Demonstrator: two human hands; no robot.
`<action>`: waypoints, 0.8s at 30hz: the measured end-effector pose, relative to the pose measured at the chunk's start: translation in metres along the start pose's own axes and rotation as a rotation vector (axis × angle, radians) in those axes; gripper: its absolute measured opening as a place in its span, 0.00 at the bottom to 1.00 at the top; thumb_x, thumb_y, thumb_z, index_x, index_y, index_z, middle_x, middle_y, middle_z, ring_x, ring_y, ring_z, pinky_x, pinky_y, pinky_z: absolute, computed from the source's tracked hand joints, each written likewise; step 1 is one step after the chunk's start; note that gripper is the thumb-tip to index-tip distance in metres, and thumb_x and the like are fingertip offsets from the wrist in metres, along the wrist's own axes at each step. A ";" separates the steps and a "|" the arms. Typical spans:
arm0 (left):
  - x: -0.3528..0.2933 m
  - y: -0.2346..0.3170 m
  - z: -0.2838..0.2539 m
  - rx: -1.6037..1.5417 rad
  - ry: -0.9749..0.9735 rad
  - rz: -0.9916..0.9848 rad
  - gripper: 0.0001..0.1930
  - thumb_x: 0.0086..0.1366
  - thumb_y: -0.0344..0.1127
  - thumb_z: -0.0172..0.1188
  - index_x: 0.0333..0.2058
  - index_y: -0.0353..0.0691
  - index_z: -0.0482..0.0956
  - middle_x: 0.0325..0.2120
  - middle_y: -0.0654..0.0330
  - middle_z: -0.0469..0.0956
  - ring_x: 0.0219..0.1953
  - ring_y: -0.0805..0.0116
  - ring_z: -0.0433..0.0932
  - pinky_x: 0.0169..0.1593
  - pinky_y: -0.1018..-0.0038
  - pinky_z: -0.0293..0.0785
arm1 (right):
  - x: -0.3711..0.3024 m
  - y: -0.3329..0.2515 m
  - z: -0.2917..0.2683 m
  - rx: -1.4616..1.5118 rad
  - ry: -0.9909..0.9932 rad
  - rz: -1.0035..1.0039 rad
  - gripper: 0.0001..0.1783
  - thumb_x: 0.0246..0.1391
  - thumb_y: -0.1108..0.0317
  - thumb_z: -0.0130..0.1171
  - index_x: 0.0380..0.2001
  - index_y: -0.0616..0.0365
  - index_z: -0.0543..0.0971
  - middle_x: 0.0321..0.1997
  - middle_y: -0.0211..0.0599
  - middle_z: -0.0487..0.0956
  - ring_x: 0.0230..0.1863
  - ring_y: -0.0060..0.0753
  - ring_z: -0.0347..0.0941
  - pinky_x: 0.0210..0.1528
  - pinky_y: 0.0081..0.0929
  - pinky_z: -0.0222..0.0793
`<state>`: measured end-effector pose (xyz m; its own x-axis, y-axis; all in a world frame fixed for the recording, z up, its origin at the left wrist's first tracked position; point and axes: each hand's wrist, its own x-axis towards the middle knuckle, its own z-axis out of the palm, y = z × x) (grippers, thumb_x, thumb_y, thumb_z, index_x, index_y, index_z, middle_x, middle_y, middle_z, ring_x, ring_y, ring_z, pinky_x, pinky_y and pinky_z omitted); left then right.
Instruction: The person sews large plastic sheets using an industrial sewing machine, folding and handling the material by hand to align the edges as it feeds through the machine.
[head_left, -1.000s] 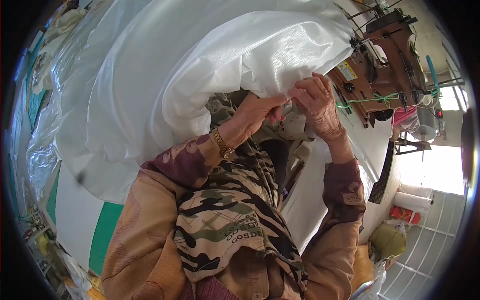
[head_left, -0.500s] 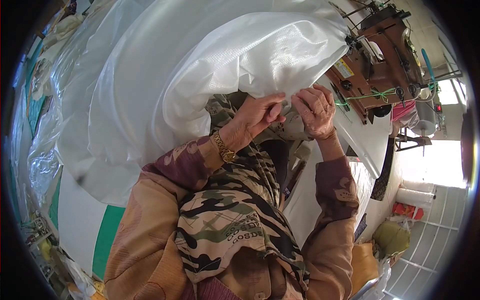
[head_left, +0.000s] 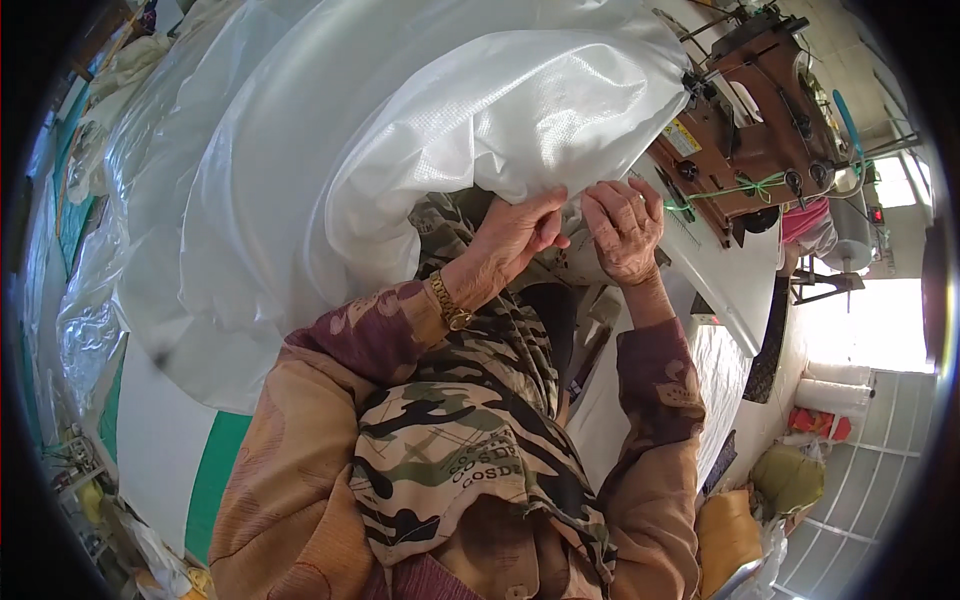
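A large sheet of glossy white woven plastic (head_left: pixel 420 130) lies in wide folds before me and runs up to a brown sewing machine (head_left: pixel 745 125) at the right. My left hand (head_left: pixel 520 236), a gold watch on its wrist, is closed with thumb and forefinger pinched at the sheet's near edge. Close by on the right, my right hand (head_left: pixel 625 232) has its fingers curled in on the same edge, fingertips hidden against the plastic. A small gap separates the two hands. Green thread (head_left: pixel 755 185) is tied across the machine's body.
A white tabletop (head_left: pixel 715 270) extends below the machine. On my lap lies a camouflage apron (head_left: pixel 450 430). At the lower right are a yellow-green bundle (head_left: pixel 785 475) and white rolls (head_left: pixel 832 396). Crumpled clear plastic (head_left: pixel 90 310) covers the left side.
My right hand has shifted slightly left and its forearm has drawn inward. The left hand stays pinched at nearly the same place on the sheet.
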<state>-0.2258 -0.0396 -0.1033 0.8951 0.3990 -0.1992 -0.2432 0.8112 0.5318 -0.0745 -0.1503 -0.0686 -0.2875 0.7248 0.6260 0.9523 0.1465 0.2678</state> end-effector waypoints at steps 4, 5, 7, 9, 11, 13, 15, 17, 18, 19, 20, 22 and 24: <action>-0.001 -0.001 0.002 0.096 0.016 0.060 0.08 0.66 0.37 0.61 0.32 0.40 0.73 0.13 0.67 0.67 0.13 0.78 0.63 0.29 0.73 0.76 | 0.003 0.002 -0.002 -0.012 0.007 -0.053 0.16 0.45 0.70 0.58 0.41 0.51 0.77 0.47 0.29 0.77 0.48 0.34 0.76 0.58 0.47 0.63; -0.001 -0.001 0.002 0.096 0.017 0.060 0.08 0.66 0.37 0.61 0.32 0.40 0.73 0.13 0.67 0.67 0.13 0.78 0.63 0.29 0.73 0.76 | 0.004 0.003 -0.002 -0.018 0.006 -0.054 0.16 0.45 0.69 0.59 0.42 0.50 0.77 0.47 0.29 0.77 0.48 0.34 0.76 0.58 0.48 0.63; -0.001 -0.002 0.003 0.159 0.024 0.083 0.10 0.66 0.40 0.60 0.33 0.39 0.73 0.13 0.66 0.67 0.13 0.77 0.63 0.30 0.72 0.75 | 0.006 0.004 -0.005 -0.009 -0.016 -0.062 0.17 0.45 0.69 0.59 0.42 0.50 0.77 0.48 0.29 0.77 0.48 0.34 0.76 0.59 0.49 0.61; -0.002 -0.003 0.003 0.180 0.012 0.117 0.11 0.66 0.41 0.60 0.33 0.39 0.73 0.13 0.65 0.67 0.13 0.77 0.62 0.29 0.71 0.75 | 0.007 0.005 -0.007 0.000 -0.043 -0.067 0.17 0.45 0.69 0.59 0.42 0.50 0.77 0.48 0.29 0.77 0.48 0.33 0.76 0.60 0.50 0.60; -0.003 -0.003 0.004 0.201 -0.002 0.151 0.12 0.66 0.42 0.60 0.33 0.39 0.73 0.13 0.65 0.67 0.13 0.76 0.62 0.29 0.71 0.74 | 0.009 0.006 -0.009 -0.018 -0.070 -0.071 0.17 0.44 0.69 0.58 0.42 0.49 0.77 0.48 0.28 0.78 0.48 0.32 0.76 0.61 0.50 0.59; -0.004 -0.003 0.004 0.287 -0.023 0.219 0.14 0.66 0.44 0.60 0.34 0.38 0.73 0.13 0.65 0.66 0.14 0.76 0.62 0.29 0.70 0.73 | 0.010 0.006 -0.010 -0.023 -0.068 -0.084 0.17 0.44 0.69 0.58 0.42 0.49 0.77 0.48 0.28 0.78 0.48 0.32 0.76 0.61 0.50 0.59; -0.006 -0.003 0.005 0.287 -0.032 0.256 0.14 0.67 0.44 0.59 0.34 0.38 0.73 0.13 0.66 0.66 0.14 0.76 0.62 0.29 0.71 0.73 | 0.012 0.006 -0.011 -0.027 -0.079 -0.088 0.18 0.44 0.70 0.58 0.42 0.49 0.77 0.47 0.28 0.78 0.48 0.32 0.77 0.61 0.50 0.59; -0.007 -0.003 0.007 0.286 -0.040 0.295 0.14 0.67 0.44 0.59 0.33 0.38 0.73 0.14 0.66 0.66 0.14 0.76 0.62 0.28 0.71 0.73 | 0.016 0.006 -0.013 -0.037 -0.078 -0.106 0.18 0.43 0.70 0.58 0.41 0.50 0.77 0.46 0.28 0.79 0.47 0.33 0.76 0.62 0.49 0.60; -0.008 -0.003 0.007 0.349 0.000 0.283 0.13 0.68 0.42 0.58 0.33 0.37 0.73 0.13 0.66 0.65 0.14 0.76 0.62 0.29 0.71 0.74 | 0.019 0.007 -0.014 -0.042 -0.089 -0.114 0.18 0.43 0.70 0.58 0.41 0.50 0.77 0.46 0.28 0.79 0.47 0.33 0.76 0.62 0.49 0.60; -0.008 -0.003 0.008 0.404 0.026 0.282 0.11 0.69 0.40 0.56 0.32 0.37 0.73 0.12 0.66 0.64 0.15 0.77 0.61 0.30 0.72 0.75 | 0.022 0.007 -0.017 -0.026 -0.139 -0.115 0.18 0.43 0.71 0.59 0.41 0.51 0.77 0.45 0.29 0.78 0.47 0.33 0.76 0.62 0.49 0.61; -0.008 -0.003 0.009 0.413 0.040 0.270 0.11 0.69 0.40 0.56 0.32 0.37 0.73 0.12 0.66 0.64 0.15 0.77 0.61 0.30 0.72 0.75 | 0.026 0.007 -0.019 -0.006 -0.179 -0.111 0.18 0.42 0.71 0.59 0.41 0.52 0.77 0.44 0.30 0.78 0.46 0.34 0.76 0.62 0.49 0.61; -0.008 -0.003 0.010 0.468 0.029 0.348 0.11 0.69 0.38 0.54 0.33 0.36 0.73 0.12 0.65 0.65 0.14 0.77 0.62 0.31 0.72 0.76 | 0.033 0.008 -0.023 0.011 -0.228 -0.118 0.17 0.42 0.72 0.59 0.41 0.53 0.76 0.43 0.31 0.78 0.46 0.35 0.75 0.63 0.49 0.61; -0.008 -0.003 0.011 0.478 0.025 0.355 0.11 0.70 0.37 0.54 0.35 0.35 0.73 0.13 0.66 0.66 0.14 0.78 0.64 0.27 0.74 0.74 | 0.041 0.007 -0.025 0.035 -0.267 -0.123 0.17 0.42 0.72 0.59 0.40 0.55 0.76 0.42 0.32 0.77 0.45 0.36 0.74 0.64 0.50 0.61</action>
<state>-0.2277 -0.0499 -0.0947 0.7793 0.6252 0.0427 -0.3257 0.3459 0.8800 -0.0825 -0.1360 -0.0228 -0.3682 0.8510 0.3746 0.9163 0.2637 0.3015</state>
